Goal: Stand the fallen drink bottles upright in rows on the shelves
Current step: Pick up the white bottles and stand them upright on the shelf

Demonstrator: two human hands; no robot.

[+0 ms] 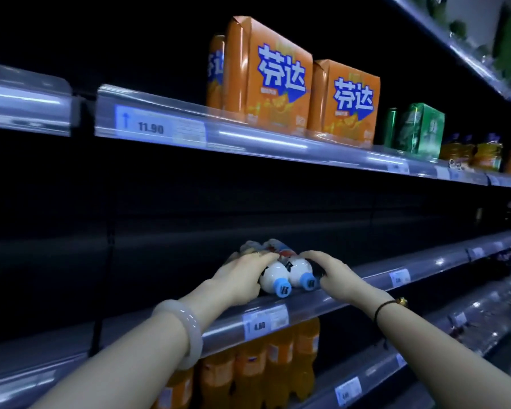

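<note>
Two white drink bottles with blue caps lie on their sides on the middle shelf (366,278), caps pointing toward me. My left hand (242,276) rests over the left bottle (273,277), fingers curled across its body. My right hand (328,268) covers the far side of the right bottle (301,271), fingers bent over it. More fallen bottles (266,246) lie behind them, partly hidden by my hands. The two front bottles touch each other near the shelf's front edge.
Orange drink cartons (278,75) and a green carton (422,129) stand on the upper shelf. Upright orange soda bottles (278,364) fill the shelf below. Price tags (266,321) line the clear shelf rails. The middle shelf is dark to the left and right of my hands.
</note>
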